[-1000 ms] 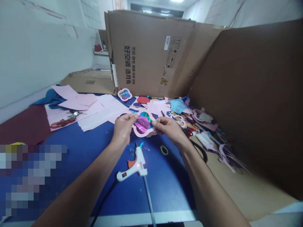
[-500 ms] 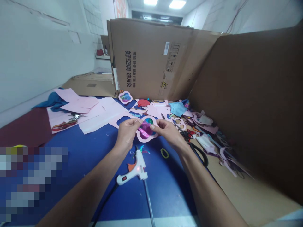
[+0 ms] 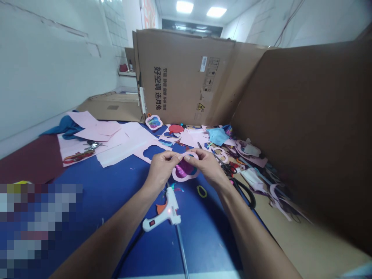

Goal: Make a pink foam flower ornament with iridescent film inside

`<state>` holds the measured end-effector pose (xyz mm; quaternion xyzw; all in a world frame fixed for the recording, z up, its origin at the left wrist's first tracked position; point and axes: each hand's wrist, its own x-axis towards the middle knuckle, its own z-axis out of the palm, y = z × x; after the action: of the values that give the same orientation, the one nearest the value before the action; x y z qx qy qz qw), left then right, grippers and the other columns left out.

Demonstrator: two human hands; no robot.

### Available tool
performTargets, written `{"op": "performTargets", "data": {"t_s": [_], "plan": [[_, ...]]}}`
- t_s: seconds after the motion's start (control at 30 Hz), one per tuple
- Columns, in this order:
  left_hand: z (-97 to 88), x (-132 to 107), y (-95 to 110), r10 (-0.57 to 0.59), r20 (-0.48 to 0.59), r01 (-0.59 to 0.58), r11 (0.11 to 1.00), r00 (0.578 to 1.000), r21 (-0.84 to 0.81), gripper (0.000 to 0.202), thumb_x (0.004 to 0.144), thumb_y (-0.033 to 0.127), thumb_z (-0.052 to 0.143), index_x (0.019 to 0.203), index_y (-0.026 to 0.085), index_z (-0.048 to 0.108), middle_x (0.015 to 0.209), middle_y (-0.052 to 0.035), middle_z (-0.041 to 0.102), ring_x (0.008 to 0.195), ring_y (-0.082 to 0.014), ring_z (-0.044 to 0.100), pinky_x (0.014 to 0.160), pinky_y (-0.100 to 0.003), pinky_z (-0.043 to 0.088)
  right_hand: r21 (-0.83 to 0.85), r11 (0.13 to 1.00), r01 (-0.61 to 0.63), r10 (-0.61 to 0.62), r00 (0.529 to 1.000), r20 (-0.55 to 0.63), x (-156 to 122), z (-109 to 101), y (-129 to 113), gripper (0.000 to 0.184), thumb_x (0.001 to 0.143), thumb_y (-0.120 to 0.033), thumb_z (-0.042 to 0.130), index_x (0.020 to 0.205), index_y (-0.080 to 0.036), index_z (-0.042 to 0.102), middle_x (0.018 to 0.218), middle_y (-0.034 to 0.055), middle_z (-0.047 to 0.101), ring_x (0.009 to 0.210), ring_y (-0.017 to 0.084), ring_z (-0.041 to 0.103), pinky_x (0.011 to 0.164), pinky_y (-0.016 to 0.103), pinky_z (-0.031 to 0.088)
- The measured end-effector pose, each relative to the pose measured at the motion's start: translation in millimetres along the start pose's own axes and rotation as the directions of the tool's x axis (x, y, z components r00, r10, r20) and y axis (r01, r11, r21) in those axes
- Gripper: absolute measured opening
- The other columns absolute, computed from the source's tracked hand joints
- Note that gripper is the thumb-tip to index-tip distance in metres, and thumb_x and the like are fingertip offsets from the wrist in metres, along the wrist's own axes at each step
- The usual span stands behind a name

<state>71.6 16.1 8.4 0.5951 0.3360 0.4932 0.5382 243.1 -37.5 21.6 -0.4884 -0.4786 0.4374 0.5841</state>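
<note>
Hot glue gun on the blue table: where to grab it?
Take the hot glue gun by its white handle, from the near left with the left hand. The handle points that way, cord at its end; the nozzle end points away. Its red light shows, so it may be hot: avoid the nozzle end.

Matt pink paper frame (image 3: 186,179), glossy foil insert (image 3: 183,169)

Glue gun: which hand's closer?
Left. The left hand is just above and left of the glue gun; the right hand is farther off, above and to its right.
</note>
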Motion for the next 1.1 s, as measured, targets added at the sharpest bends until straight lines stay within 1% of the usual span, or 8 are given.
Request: {"op": "performTargets", "data": {"t_s": [0.2,0.3,0.4,0.5,0.67,0.87,1.0,1.1], "plan": [[2.1,-2,-2,0.021,0.035,-0.024,0.997,0.999,0.079,0.023,0.082,0.041,0.081,0.076,0.019,0.081,0.077,-0.0030,0.076,0.074,-0.0180,0.063,0.071,-0.029,0.047,-0.040,0.999,0.022,-0.022,1.000,0.003,-2,0,-3,0.040,0.069,-0.054,0.094,0.080,-0.018,0.079,0.074,0.0007,0.071,0.065,0.014,0.057,0.065,0.029,0.046],[4.2,-3,0,-0.027,0.056,0.026,1.000,0.998,0.009,0.026,0.080,0.043,0.084,0.084,0.018,0.084,0.082,-0.0045,0.079,0.077,-0.0194,0.067,0.073,-0.030,0.050,-0.046,0.999,0.029,-0.030,0.999,-0.031,-1,-1,-1,0.042,0.068,-0.056,0.094,0.079,-0.018,0.078,0.071,0.0007,0.070,0.063,0.014,0.056,0.062,0.029,0.044],[6.3,-5,2,-0.098,0.126,0.108,0.991,0.987,-0.081,0.034,0.076,0.046,0.089,0.094,0.017,0.085,0.084,-0.0052,0.080,0.077,-0.0202,0.069,0.075,-0.031,0.053,-0.024,0.999,0.033,-0.035,0.994,-0.101,1,-4,2,0.044,0.067,-0.056,0.095,0.081,-0.019,0.078,0.071,0.0009,0.071,0.062,0.014,0.056,0.060,0.028,0.044],[7.4,-7,1,-0.165,0.171,0.186,0.976,0.971,-0.111,0.038,0.073,0.049,0.091,0.090,0.016,0.084,0.077,-0.0045,0.077,0.070,-0.0187,0.067,0.069,-0.030,0.052,-0.017,0.998,0.058,-0.059,0.988,-0.143,3,-9,6,0.041,0.069,-0.055,0.095,0.082,-0.019,0.079,0.073,0.0012,0.072,0.062,0.014,0.057,0.060,0.028,0.045],[7.3,-7,-3,-0.205,0.170,0.225,0.968,0.964,-0.111,0.038,0.073,0.052,0.090,0.080,0.017,0.079,0.067,-0.0024,0.072,0.062,-0.0170,0.064,0.062,-0.029,0.052,-0.023,0.996,0.082,-0.084,0.987,-0.140,5,-13,12,0.036,0.074,-0.052,0.093,0.084,-0.020,0.081,0.075,0.0016,0.073,0.064,0.015,0.058,0.061,0.028,0.045],[8.3,-5,4,-0.265,0.173,0.295,0.938,0.949,-0.180,0.044,0.068,0.054,0.094,0.087,0.016,0.079,0.075,-0.0040,0.075,0.066,-0.0172,0.068,0.067,-0.030,0.058,-0.010,0.996,0.085,-0.085,0.982,-0.170,7,-14,14,0.035,0.072,-0.051,0.094,0.082,-0.020,0.080,0.075,0.0013,0.073,0.064,0.015,0.058,0.062,0.028,0.046],[7.4,-4,4,-0.325,0.136,0.350,0.907,0.936,-0.236,0.055,0.072,0.067,0.088,0.087,0.016,0.075,0.076,-0.0069,0.075,0.063,-0.0177,0.069,0.061,-0.030,0.058,0.020,0.997,0.075,-0.069,0.975,-0.210,9,-15,13,0.036,0.069,-0.050,0.095,0.081,-0.020,0.081,0.074,0.0006,0.073,0.063,0.014,0.059,0.062,0.027,0.046],[6.2,-3,0,-0.335,0.137,0.360,0.897,0.932,-0.256,0.054,0.074,0.068,0.086,0.088,0.017,0.073,0.076,-0.0079,0.075,0.061,-0.0183,0.069,0.061,-0.031,0.059,0.072,0.995,0.063,-0.044,0.972,-0.229,9,-15,13,0.035,0.068,-0.049,0.096,0.080,-0.020,0.080,0.073,-0.0002,0.073,0.062,0.013,0.058,0.062,0.026,0.046]]}}
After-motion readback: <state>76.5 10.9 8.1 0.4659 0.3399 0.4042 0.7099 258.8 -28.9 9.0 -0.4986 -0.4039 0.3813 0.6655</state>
